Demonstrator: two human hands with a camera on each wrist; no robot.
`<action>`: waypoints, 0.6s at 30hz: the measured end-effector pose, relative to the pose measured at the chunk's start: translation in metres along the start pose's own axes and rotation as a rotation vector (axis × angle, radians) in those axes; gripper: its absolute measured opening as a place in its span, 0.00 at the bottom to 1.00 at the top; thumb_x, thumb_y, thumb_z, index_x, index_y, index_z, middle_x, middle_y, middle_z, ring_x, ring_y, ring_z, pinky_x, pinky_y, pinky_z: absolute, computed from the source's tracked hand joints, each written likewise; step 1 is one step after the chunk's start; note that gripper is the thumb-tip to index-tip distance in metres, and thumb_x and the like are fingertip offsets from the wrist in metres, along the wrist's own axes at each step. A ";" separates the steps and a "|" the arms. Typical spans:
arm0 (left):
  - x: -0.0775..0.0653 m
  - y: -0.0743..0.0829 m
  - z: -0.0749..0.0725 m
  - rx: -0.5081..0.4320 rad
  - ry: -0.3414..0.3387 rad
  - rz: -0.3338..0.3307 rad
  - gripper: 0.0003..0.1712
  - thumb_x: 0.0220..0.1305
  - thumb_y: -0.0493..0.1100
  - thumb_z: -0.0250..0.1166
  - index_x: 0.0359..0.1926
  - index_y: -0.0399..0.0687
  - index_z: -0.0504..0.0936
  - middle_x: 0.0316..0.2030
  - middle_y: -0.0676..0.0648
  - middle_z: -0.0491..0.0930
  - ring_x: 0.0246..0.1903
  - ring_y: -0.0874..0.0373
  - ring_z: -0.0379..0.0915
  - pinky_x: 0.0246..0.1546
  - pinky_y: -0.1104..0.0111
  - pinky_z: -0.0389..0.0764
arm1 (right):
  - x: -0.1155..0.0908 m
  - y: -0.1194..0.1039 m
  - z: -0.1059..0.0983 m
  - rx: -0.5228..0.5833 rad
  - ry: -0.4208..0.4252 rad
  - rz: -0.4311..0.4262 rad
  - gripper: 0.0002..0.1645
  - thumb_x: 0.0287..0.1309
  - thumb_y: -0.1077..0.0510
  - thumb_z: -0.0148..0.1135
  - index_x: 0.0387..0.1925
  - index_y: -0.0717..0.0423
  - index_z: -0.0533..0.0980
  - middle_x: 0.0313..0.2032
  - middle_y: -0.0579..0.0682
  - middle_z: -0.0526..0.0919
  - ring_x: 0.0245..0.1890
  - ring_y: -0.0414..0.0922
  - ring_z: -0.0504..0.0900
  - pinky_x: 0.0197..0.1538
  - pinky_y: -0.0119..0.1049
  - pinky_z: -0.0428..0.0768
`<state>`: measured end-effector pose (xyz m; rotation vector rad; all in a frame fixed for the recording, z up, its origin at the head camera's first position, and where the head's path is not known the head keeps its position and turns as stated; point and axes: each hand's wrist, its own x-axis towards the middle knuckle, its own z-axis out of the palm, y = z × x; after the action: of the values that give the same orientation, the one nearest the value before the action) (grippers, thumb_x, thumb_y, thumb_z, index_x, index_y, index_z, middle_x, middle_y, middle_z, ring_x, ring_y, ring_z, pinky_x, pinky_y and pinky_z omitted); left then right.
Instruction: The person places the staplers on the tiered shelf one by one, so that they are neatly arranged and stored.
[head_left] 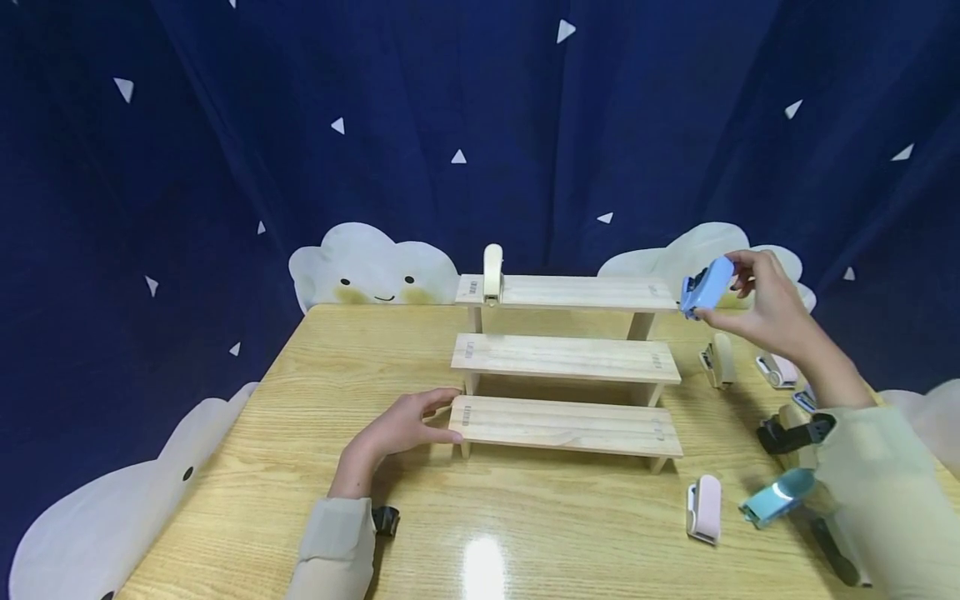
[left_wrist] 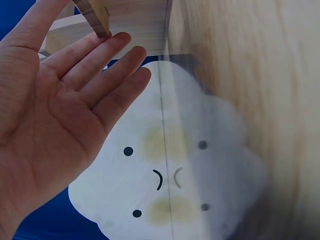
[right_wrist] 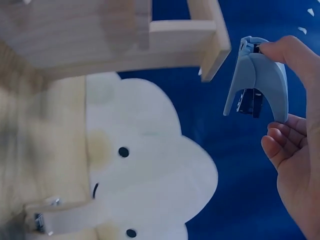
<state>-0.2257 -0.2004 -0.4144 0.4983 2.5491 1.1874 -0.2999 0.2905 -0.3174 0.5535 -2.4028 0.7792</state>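
Observation:
At the right end of the top tier of a wooden three-step rack point(head_left: 566, 421), my right hand point(head_left: 772, 304) holds a blue stapler point(head_left: 708, 287) in the air. In the right wrist view, thumb and fingertips pinch the stapler point(right_wrist: 257, 75) at its two ends, beside the rack's end point(right_wrist: 215, 45). My left hand point(head_left: 401, 423) touches the left end of the lowest tier, its fingers fairly straight in the left wrist view. A cream stapler point(head_left: 492, 273) stands on the top tier's left end.
Right of the rack, on the wooden table point(head_left: 330, 358), are a beige stapler point(head_left: 720, 360), a pink-and-white stapler point(head_left: 778, 371), a pink stapler point(head_left: 703, 508) and a teal stapler point(head_left: 778, 497). More items lie partly hidden under my right forearm. A dark blue curtain point(head_left: 420, 83) hangs behind.

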 end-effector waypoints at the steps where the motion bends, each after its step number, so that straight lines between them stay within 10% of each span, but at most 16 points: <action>1: 0.000 0.000 0.000 -0.001 0.000 0.000 0.47 0.55 0.54 0.73 0.72 0.46 0.64 0.71 0.42 0.65 0.71 0.43 0.61 0.72 0.51 0.65 | 0.002 -0.003 0.000 0.000 0.003 -0.016 0.49 0.33 0.67 0.77 0.60 0.70 0.63 0.42 0.60 0.68 0.34 0.30 0.60 0.36 0.17 0.60; 18: 0.000 -0.001 0.000 0.002 0.003 0.008 0.47 0.55 0.54 0.73 0.72 0.45 0.64 0.71 0.42 0.66 0.71 0.43 0.62 0.72 0.51 0.65 | 0.046 -0.061 0.031 -0.002 -0.120 -0.138 0.46 0.39 0.61 0.78 0.58 0.70 0.64 0.41 0.60 0.67 0.36 0.45 0.65 0.36 0.24 0.62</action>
<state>-0.2260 -0.2008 -0.4157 0.5086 2.5534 1.1895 -0.3145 0.2153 -0.2856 0.7763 -2.4421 0.7024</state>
